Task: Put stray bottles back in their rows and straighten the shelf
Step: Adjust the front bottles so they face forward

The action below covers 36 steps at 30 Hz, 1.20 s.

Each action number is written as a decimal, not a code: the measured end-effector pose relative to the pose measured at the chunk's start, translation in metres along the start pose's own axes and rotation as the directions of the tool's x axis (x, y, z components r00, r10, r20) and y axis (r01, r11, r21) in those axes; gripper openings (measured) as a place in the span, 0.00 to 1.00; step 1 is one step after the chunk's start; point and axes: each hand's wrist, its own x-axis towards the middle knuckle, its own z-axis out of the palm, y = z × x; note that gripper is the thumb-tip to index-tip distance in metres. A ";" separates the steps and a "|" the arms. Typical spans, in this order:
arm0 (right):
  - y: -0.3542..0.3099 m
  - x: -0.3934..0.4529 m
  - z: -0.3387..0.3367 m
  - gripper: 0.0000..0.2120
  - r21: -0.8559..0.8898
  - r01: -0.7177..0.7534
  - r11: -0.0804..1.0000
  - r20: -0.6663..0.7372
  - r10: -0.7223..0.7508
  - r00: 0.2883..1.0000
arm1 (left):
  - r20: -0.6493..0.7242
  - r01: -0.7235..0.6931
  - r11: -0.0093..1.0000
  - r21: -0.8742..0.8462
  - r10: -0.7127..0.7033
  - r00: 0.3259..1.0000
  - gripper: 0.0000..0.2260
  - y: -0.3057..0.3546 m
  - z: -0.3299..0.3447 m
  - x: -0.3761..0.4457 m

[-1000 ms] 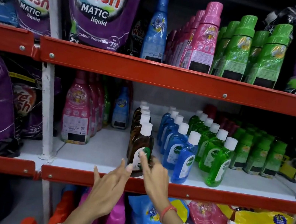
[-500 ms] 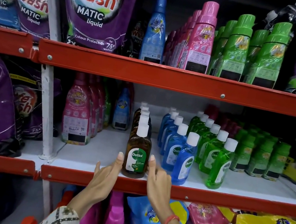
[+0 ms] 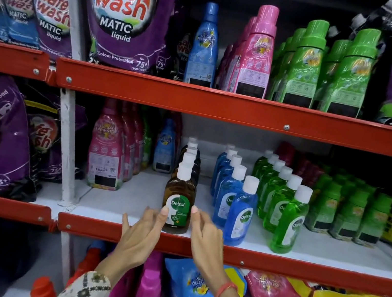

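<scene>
The brown Dettol bottle is standing upright at the very front of the middle shelf, heading its own single-file row of brown bottles, label facing out and white cap on top. The left hand is reaching up from below, fingers spread loosely, with one fingertip touching the bottle's left side low on the label; the hand is open and gripping nothing. The right hand is mirroring it on the other side, fingers extended and slack, its leading fingertip sitting right at the bottle's right edge, and whether it is actually touching there is hard to tell; nothing is held in this one either. An orange-red band is circling the right wrist, and patterned sleeves are showing at the bottom of the view. Just to the right of the brown row, a row of blue Dettol bottles is running front to back, its front bottle standing close to the shelf's red front rail. Beyond that, a row of green Dettol bottles is angling back the same way. Left of the brown row, pink fabric conditioner bottles are lined up, with a blue one further back. Up on the top shelf, a purple Safewash pouch is leaning beside blue, pink and green bottles.
</scene>
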 end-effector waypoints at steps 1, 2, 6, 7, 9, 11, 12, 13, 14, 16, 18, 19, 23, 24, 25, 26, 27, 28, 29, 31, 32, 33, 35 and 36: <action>0.001 -0.002 -0.007 0.23 0.018 0.017 1.000 -0.039 -0.016 0.999 | -0.109 -0.013 1.000 0.002 0.014 0.994 0.41 0.000 0.007 -0.005; 0.004 -0.005 -0.015 0.22 0.040 0.035 0.999 -0.095 -0.032 0.995 | -0.232 -0.044 0.999 -0.011 0.040 0.972 0.39 -0.001 0.014 -0.010; 0.023 -0.016 -0.056 0.16 0.137 0.074 0.988 -0.361 -0.020 0.932 | -0.482 -0.260 0.961 -0.096 0.184 0.856 0.24 0.015 0.043 -0.033; 0.028 -0.016 -0.066 0.15 0.160 0.069 0.985 -0.410 0.003 0.912 | -0.467 -0.289 0.950 -0.118 0.204 0.860 0.23 0.024 0.050 -0.036; 0.037 -0.011 -0.085 0.14 0.166 0.039 0.985 -0.457 0.042 0.889 | -0.383 -0.293 0.941 -0.171 0.210 0.900 0.26 0.045 0.062 -0.036; 0.044 0.001 -0.099 0.14 0.146 -0.042 0.988 -0.402 0.098 0.910 | -0.235 -0.218 0.945 -0.246 0.160 0.959 0.37 0.067 0.073 -0.030; 0.049 0.008 -0.104 0.16 0.137 -0.100 0.986 -0.334 0.141 0.932 | -0.139 -0.149 0.939 -0.308 0.111 0.984 0.44 0.076 0.078 -0.025; 0.052 0.016 -0.108 0.18 0.135 -0.161 0.978 -0.251 0.191 0.949 | -0.043 -0.061 0.926 -0.372 0.048 0.998 0.50 0.083 0.083 -0.019; 0.054 0.024 -0.111 0.20 0.133 -0.223 0.966 -0.164 0.243 0.956 | 0.044 0.034 0.908 -0.417 -0.017 0.999 0.54 0.088 0.088 -0.013; 0.057 0.036 -0.114 0.24 0.111 -0.325 0.939 -0.025 0.330 0.944 | 0.166 0.159 0.877 -0.454 -0.092 0.982 0.57 0.098 0.096 -0.006; 0.061 0.040 -0.111 0.27 0.071 -0.368 0.927 0.043 0.366 0.930 | 0.206 0.191 0.851 -0.489 -0.100 0.974 0.56 0.104 0.101 -0.003; 0.063 0.040 -0.109 0.27 0.055 -0.372 0.927 0.046 0.369 0.928 | 0.208 0.200 0.839 -0.506 -0.106 0.972 0.56 0.105 0.101 -0.001; 0.068 0.037 -0.104 0.29 0.153 -0.358 0.921 0.074 0.351 0.933 | 0.234 0.193 0.813 -0.549 -0.072 0.970 0.58 0.107 0.093 0.002; 0.069 0.036 -0.103 0.29 0.173 -0.358 0.918 0.083 0.348 0.934 | 0.234 0.181 0.809 -0.559 -0.056 0.971 0.59 0.105 0.090 0.003; 0.070 0.035 -0.103 0.29 0.178 -0.354 0.918 0.084 0.344 0.935 | 0.229 0.174 0.811 -0.559 -0.050 0.972 0.59 0.104 0.087 0.005; 0.070 0.034 -0.103 0.29 0.175 -0.349 0.921 0.077 0.340 0.937 | 0.225 0.172 0.816 -0.551 -0.053 0.973 0.59 0.102 0.085 0.006; 0.070 0.032 -0.102 0.29 0.175 -0.343 0.923 0.064 0.337 0.939 | 0.224 0.176 0.819 -0.546 -0.059 0.973 0.57 0.101 0.084 0.007; 0.071 0.031 -0.101 0.28 0.182 -0.341 0.922 0.052 0.337 0.940 | 0.223 0.176 0.819 -0.546 -0.061 0.973 0.56 0.100 0.084 0.008; 0.070 0.030 -0.100 0.28 0.192 -0.339 0.921 0.043 0.337 0.940 | 0.222 0.174 0.820 -0.545 -0.058 0.973 0.55 0.098 0.084 0.008; 0.069 0.029 -0.099 0.28 0.200 -0.337 0.920 0.030 0.338 0.941 | 0.219 0.156 0.829 -0.537 -0.041 0.975 0.55 0.096 0.084 0.009; 0.069 0.029 -0.099 0.29 0.197 -0.334 0.922 0.028 0.335 0.942 | 0.217 0.146 0.833 -0.534 -0.033 0.976 0.56 0.095 0.084 0.009; 0.069 0.029 -0.099 0.29 0.195 -0.329 0.924 0.026 0.331 0.943 | 0.213 0.140 0.836 -0.531 -0.028 0.977 0.58 0.094 0.084 0.009; 0.069 0.028 -0.099 0.29 0.194 -0.314 0.929 0.026 0.316 0.949 | 0.201 0.131 0.841 -0.525 -0.027 0.979 0.60 0.091 0.084 0.011; 0.070 0.028 -0.099 0.29 0.194 -0.307 0.932 0.026 0.308 0.951 | 0.192 0.124 0.842 -0.525 -0.025 0.981 0.60 0.090 0.084 0.012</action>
